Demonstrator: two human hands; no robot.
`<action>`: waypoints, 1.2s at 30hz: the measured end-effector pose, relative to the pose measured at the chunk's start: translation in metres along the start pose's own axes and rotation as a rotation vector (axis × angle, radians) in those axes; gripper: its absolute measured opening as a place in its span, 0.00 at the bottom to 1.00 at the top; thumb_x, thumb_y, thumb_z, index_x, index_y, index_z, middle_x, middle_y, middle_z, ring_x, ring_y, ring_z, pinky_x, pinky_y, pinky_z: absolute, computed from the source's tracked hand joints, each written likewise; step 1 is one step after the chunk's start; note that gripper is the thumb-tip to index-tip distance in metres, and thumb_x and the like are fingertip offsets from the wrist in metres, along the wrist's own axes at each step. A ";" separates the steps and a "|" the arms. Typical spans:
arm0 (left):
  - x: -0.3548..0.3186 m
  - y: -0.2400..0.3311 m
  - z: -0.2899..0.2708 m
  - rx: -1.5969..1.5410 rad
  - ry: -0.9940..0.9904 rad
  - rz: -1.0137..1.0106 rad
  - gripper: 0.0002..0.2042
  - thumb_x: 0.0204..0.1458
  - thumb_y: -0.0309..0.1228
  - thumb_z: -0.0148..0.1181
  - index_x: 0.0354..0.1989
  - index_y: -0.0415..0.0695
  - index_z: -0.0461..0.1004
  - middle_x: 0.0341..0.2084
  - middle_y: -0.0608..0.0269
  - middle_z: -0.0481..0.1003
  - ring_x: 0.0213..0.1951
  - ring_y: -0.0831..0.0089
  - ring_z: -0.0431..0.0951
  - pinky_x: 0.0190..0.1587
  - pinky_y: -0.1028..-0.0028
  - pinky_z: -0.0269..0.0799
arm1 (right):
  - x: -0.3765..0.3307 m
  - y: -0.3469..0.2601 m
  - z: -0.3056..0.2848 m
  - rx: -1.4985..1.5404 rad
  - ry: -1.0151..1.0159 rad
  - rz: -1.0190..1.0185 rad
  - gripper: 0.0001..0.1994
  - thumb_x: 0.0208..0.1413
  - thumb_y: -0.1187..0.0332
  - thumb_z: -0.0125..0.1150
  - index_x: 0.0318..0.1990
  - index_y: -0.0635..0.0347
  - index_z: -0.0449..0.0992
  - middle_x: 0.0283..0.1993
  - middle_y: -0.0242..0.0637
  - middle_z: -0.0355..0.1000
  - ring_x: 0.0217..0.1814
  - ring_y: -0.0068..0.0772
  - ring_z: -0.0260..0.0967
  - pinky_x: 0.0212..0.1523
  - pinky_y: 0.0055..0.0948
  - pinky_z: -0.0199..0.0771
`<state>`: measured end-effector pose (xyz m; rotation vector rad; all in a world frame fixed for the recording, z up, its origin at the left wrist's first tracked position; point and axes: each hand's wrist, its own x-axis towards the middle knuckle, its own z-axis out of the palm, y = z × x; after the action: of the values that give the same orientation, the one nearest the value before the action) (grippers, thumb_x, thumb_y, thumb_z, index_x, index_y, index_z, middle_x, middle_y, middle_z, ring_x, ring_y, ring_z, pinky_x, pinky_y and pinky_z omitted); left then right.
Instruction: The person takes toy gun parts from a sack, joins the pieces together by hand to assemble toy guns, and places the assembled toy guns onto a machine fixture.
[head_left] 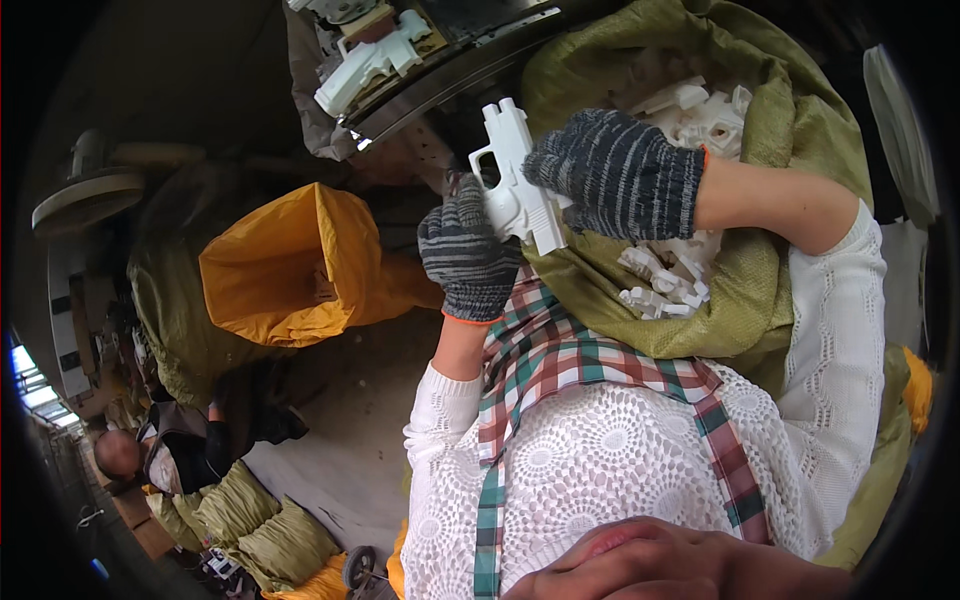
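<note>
The white plastic pistol-shaped piece is held up in front of the wearer's chest, just beside the mouth of a green woven sack, its barrel end pointing to the upper edge of the view. The gloved left hand has its fingers wrapped around the piece's grip, hiding most of it. The gloved right hand comes in from the other side with its fingers curled against the piece's right edge; the fingertips are turned away, so whether they pinch anything besides is impossible to tell. White plastic parts lie jumbled in the sack, partly covered by the right forearm, their shapes hard to separate. A second white pistol-shaped piece rests on the counter, which is cut off above. The orange-yellow sack at left gapes open, its inside shadowed. A co-worker at lower left is small and dim.
</note>
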<state>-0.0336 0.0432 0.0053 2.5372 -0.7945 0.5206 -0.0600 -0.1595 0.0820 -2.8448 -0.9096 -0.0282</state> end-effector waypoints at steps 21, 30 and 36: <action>0.128 -0.106 -0.035 0.413 0.105 0.160 0.27 0.44 0.40 0.59 0.55 0.51 0.65 0.41 0.53 0.70 0.45 0.52 0.69 0.48 0.58 0.65 | 0.043 0.071 -0.055 0.480 0.288 0.083 0.25 0.42 0.60 0.66 0.47 0.64 0.71 0.44 0.48 0.71 0.47 0.45 0.69 0.50 0.36 0.68; -0.026 -0.194 -0.094 0.744 0.236 -0.381 0.35 0.46 0.45 0.60 0.57 0.32 0.59 0.52 0.40 0.64 0.55 0.49 0.63 0.58 0.60 0.56 | 0.156 0.129 0.007 0.078 0.499 -0.190 0.17 0.49 0.66 0.54 0.47 0.61 0.71 0.41 0.49 0.71 0.42 0.51 0.68 0.44 0.40 0.68; -0.033 -0.166 -0.069 0.460 0.079 -0.329 0.30 0.46 0.37 0.61 0.55 0.33 0.61 0.51 0.42 0.66 0.54 0.52 0.65 0.57 0.61 0.58 | 0.123 0.094 -0.033 0.029 0.396 0.054 0.12 0.47 0.65 0.54 0.37 0.64 0.72 0.28 0.50 0.71 0.31 0.50 0.70 0.33 0.42 0.69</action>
<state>0.0261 0.2158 -0.0002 2.9586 -0.2316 0.7533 0.0956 -0.1694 0.1090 -2.6897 -0.7380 -0.5454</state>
